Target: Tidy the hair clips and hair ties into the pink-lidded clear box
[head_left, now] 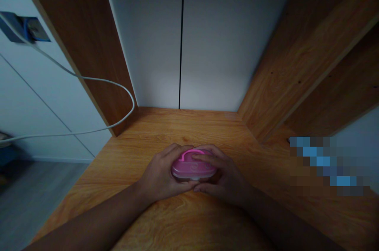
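A small round pink container (192,166) with a clear lid and a pink handle on top rests on the wooden desk (166,219). My left hand (161,174) wraps its left side, fingers curled round the edge. My right hand (225,174) grips its right side, with the index finger lying over the lid near the handle. Both hands touch the container and meet beneath it at the front.
White wall panels (207,37) close the back of the alcove. Wooden side panels (85,37) stand left and right, with a shelf (340,85) at the right. A white cable (97,81) hangs from a wall plug (26,29) at the left. A blurred patch lies at the right edge.
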{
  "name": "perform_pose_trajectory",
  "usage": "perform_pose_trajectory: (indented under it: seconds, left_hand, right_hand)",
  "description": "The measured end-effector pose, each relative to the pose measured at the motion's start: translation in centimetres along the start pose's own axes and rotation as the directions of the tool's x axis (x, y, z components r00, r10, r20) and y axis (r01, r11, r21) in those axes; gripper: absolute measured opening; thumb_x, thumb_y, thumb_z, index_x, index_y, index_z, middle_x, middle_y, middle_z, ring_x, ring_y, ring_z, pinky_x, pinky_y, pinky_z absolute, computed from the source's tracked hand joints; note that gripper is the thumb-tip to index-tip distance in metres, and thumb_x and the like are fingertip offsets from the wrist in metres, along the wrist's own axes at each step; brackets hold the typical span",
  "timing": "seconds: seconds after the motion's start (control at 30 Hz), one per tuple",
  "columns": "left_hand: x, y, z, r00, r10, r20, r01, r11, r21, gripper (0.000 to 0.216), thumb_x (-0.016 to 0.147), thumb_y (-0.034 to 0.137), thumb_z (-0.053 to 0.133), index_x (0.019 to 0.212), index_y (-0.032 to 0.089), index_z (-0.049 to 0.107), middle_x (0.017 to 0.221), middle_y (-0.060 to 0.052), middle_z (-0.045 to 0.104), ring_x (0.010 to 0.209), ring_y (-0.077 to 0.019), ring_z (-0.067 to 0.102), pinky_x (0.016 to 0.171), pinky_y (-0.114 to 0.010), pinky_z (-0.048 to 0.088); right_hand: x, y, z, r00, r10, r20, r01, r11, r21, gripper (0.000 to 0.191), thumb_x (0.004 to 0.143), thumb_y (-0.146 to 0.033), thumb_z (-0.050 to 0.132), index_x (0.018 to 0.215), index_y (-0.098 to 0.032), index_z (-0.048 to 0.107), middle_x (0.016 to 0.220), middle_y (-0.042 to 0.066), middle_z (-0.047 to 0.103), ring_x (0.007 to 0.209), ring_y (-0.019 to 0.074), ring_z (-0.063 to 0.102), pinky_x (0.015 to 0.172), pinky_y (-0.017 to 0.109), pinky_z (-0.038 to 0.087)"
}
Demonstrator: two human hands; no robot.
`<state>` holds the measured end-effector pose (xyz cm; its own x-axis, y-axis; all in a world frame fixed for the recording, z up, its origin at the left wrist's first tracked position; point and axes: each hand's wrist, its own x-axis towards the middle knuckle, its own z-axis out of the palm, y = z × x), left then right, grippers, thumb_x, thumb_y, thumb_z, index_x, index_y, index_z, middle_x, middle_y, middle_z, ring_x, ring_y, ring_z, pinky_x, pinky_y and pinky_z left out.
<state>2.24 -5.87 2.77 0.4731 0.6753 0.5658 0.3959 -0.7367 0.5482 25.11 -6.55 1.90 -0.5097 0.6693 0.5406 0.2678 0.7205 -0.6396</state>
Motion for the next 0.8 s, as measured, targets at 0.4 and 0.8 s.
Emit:
perform_pose_trajectory:
  seconds: [0.4, 0.8]
  left_hand:
    - [-0.04, 0.03, 0.07, 1.0, 0.006, 0.008, -0.007, 1.0, 0.002, 0.068, 0.07, 0.041, 0.084, 0.129, 0.023, 0.054, 0.112, -0.008, 0.068, 0.099, -0.0235, 0.067, 0.082, -0.036, 0.057]
    - [-0.41, -0.3, 0.15, 0.978, -0.207, -0.037, 0.207, 0.978, -0.008, 0.095, 0.068, 0.049, 0.085, 0.145, 0.025, 0.034, 0.136, -0.014, 0.06, 0.12, -0.0327, 0.062, 0.1, -0.05, 0.052]
  right_hand:
    - [0.24, -0.11, -0.44, 0.998, 0.022, 0.05, -0.02, 0.999, -0.043, 0.063, 0.08, -0.026, 0.079, 0.137, -0.037, 0.055, 0.132, 0.006, 0.055, 0.122, 0.0244, 0.054, 0.101, 0.04, 0.049]
    - [0.32, -0.14, -0.66, 0.996, 0.03, -0.085, -0.038, 0.995, -0.096, 0.055, 0.083, -0.028, 0.077, 0.134, -0.035, 0.058, 0.13, 0.007, 0.056, 0.122, 0.0244, 0.055, 0.101, 0.04, 0.05]
